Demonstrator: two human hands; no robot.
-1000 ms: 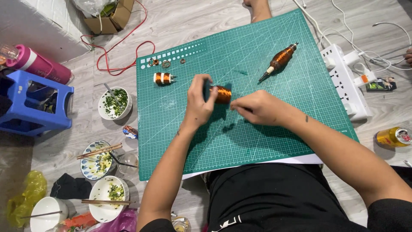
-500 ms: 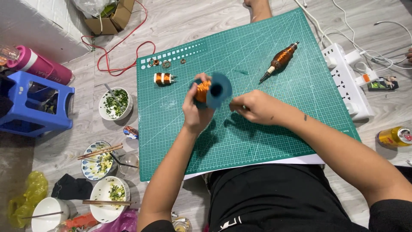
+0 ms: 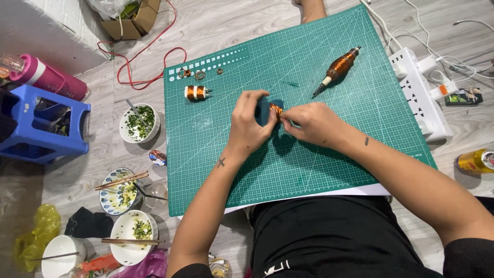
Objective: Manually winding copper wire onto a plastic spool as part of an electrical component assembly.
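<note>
From above, looking down over the person's shoulders, the floor is spread with a green cutting mat (image 3: 309, 154), and both bare hands meet near its middle. The left hand (image 3: 249, 121) is curled with its fingers closed round a small spool of copper wire (image 3: 276, 109), of which only an orange sliver and a bit of blue end-piece show between the fingers. The right hand (image 3: 311, 123) comes in from the other side, fingertips pinched together right against the spool; it seems to be nipping the wire end, though the strand itself is too fine to make out. The spool sits just off the mat surface, held between the two hands, roughly at the mat's centre.

Further up the mat, to the left, a second copper coil on a white bobbin (image 3: 196, 92) lies by itself, and a few small metal rings (image 3: 199, 74) rest near the mat's printed corner. Up and to the right lies a long tool wound with copper wire (image 3: 338, 69), tip pointing down-left, well apart from the hands.

Off the mat, a white power strip (image 3: 419, 95) runs along its right edge. On the left floor sit a blue plastic stool (image 3: 43, 126), a pink bottle (image 3: 49, 78), bowls with chopsticks (image 3: 123, 183) and a red cable (image 3: 146, 64). A yellow can (image 3: 476, 160) lies at far right.
</note>
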